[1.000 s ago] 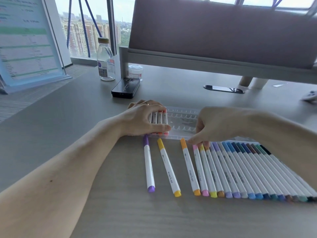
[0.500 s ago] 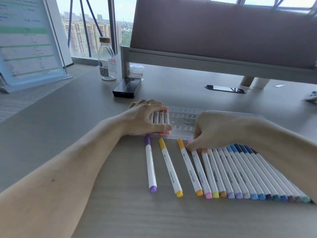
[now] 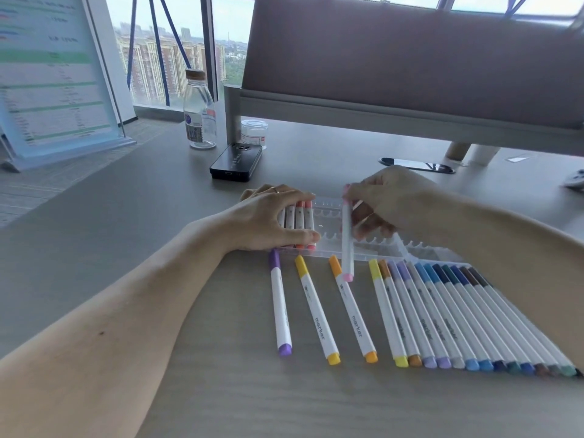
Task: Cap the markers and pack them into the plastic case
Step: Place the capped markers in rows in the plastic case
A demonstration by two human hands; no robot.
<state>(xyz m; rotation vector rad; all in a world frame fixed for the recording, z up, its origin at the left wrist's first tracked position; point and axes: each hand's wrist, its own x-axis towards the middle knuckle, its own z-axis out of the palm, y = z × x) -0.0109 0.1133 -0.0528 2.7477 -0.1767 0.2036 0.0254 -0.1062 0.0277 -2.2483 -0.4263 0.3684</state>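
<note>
The head camera looks down on a grey table (image 3: 132,216). A clear plastic case (image 3: 327,213) lies flat on it, long side across the picture, just behind the loose markers.

The left hand (image 3: 278,216) lies over the left end of the case. Its thumb is at the near rim and its fingers curl over the far rim, so it grips the case there. Under this hand a few packed markers (image 3: 300,220) with red and orange caps lie side by side in their slots. The slots to the right of them hold nothing.

The right hand (image 3: 395,207) is raised a little above the middle of the case. Its thumb and fingers pinch the pink marker (image 3: 347,241) near the upper end. The marker stands almost vertical in the picture, apart from the others – its lower pink end hangs over the near edge of the case, close to the top of the orange marker (image 3: 354,314).

On the table in front of the case three markers lie apart from each other: the purple marker (image 3: 280,306), the yellow marker (image 3: 316,314) and the orange one. To the right, past a small gap, a row of markers (image 3: 474,320) lies tightly together, from yellow to dark colours, all with caps on.

Further back stand a glass bottle (image 3: 199,112), a small white jar (image 3: 254,132) and a black device (image 3: 236,161) – and a dark phone (image 3: 417,165) lies flat at the right
</note>
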